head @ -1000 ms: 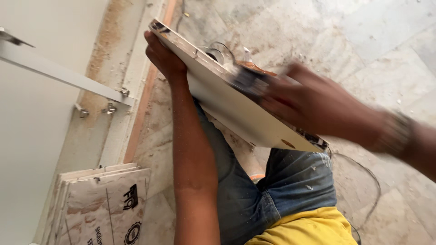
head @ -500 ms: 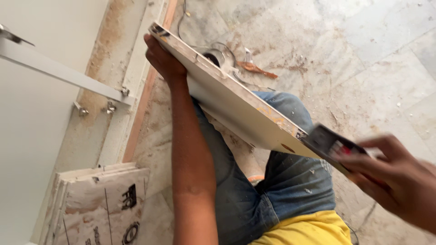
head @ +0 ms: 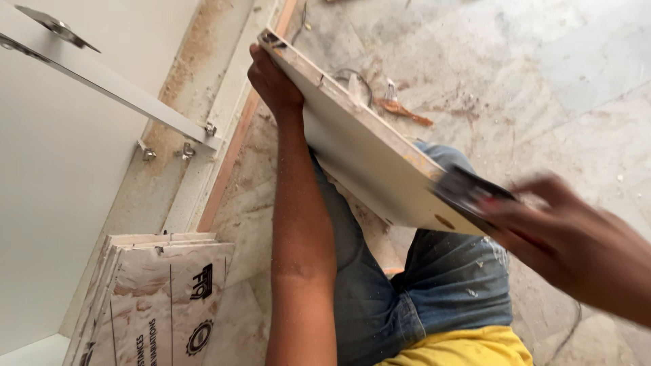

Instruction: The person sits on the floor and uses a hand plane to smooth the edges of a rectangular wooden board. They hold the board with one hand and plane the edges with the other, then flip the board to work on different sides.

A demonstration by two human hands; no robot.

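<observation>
While left hand (head: 274,85) grips board (head: 359,152).

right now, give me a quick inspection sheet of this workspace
surface: dusty stone floor, sawdust along the wall
job's things: white panel held tilted on edge over the knees; dark sanding block at its lower corner
clutter: wood scrap; stacked boards
grippers: left hand grips the panel's top end; right hand holds the block, blurred
cables: thin cable behind the panel
surroundings: white cabinet door with hinges
</observation>
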